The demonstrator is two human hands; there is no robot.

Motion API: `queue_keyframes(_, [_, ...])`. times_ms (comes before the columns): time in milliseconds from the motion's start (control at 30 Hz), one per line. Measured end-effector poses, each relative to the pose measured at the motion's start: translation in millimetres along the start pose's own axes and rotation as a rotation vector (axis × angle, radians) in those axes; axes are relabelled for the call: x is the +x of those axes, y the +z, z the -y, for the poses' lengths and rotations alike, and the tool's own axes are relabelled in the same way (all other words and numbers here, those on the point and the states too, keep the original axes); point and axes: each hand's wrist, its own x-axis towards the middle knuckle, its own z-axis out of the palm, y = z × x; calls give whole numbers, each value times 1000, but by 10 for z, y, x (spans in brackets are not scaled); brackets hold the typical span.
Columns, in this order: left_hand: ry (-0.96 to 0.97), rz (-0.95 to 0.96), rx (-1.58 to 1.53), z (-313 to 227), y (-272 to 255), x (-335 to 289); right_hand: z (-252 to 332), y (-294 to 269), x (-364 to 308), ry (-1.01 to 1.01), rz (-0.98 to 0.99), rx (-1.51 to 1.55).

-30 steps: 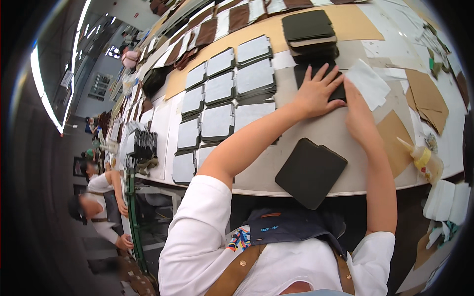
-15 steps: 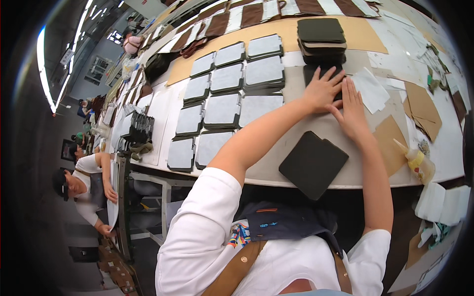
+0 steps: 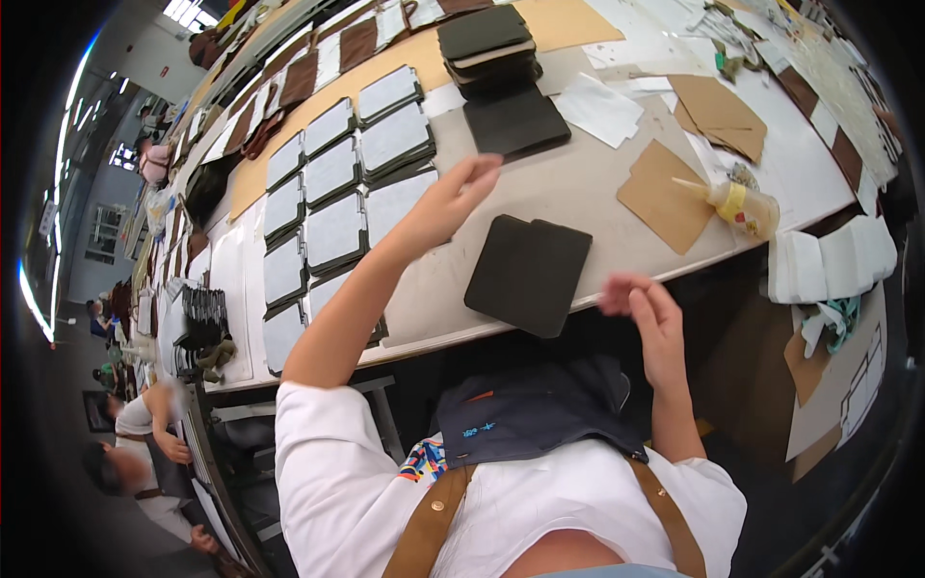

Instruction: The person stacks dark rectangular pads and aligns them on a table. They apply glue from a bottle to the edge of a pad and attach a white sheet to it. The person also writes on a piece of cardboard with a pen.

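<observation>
My left hand [image 3: 455, 204] hovers over the table between the rows of pale-faced panels [image 3: 334, 173] and a low stack of dark panels [image 3: 515, 122]. Its fingers are loosely bent and hold nothing. Off the table's front edge, my right hand [image 3: 651, 316] is raised with its thumb apart from the curled fingers, slightly smeared by motion, and nothing shows in it. Between the two hands a dark notched panel [image 3: 528, 275] lies at the front edge, touched by neither. Behind the low stack stands a taller pile of dark panels [image 3: 487, 39].
To the right lie white sheets [image 3: 599, 109], brown card pieces [image 3: 665, 197] and a glue bottle [image 3: 742, 209] on its side. White folded pads [image 3: 833, 260] sit beyond the right edge. Brown and white strips [image 3: 328, 58] run along the back. Co-workers [image 3: 145, 453] are at the lower left.
Both hands have left the low dark stack: the left moved toward the pale-faced panels, the right came back toward my body. The whole view has shifted, with the table contents now farther left and higher.
</observation>
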Motion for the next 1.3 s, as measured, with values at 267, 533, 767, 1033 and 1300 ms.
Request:
queue_keyframes(267, [-330, 148, -255, 184, 123, -817, -358, 339, -122, 433, 213, 59])
queue_keyframes(533, [-300, 246, -312, 118, 175, -839, -353, 422, -116, 449, 232, 125])
queue_keyframes(767, [-306, 253, -343, 173, 243, -883, -294, 485, -57, 438, 103, 156])
queue_keyframes(1033, [-426, 343, -401, 332, 223, -1146, -40, 473, -160, 494, 85, 331])
queue_keyframes(1300, [-497, 341, -808, 308, 423, -1187, -4, 424, -178, 453, 61, 357])
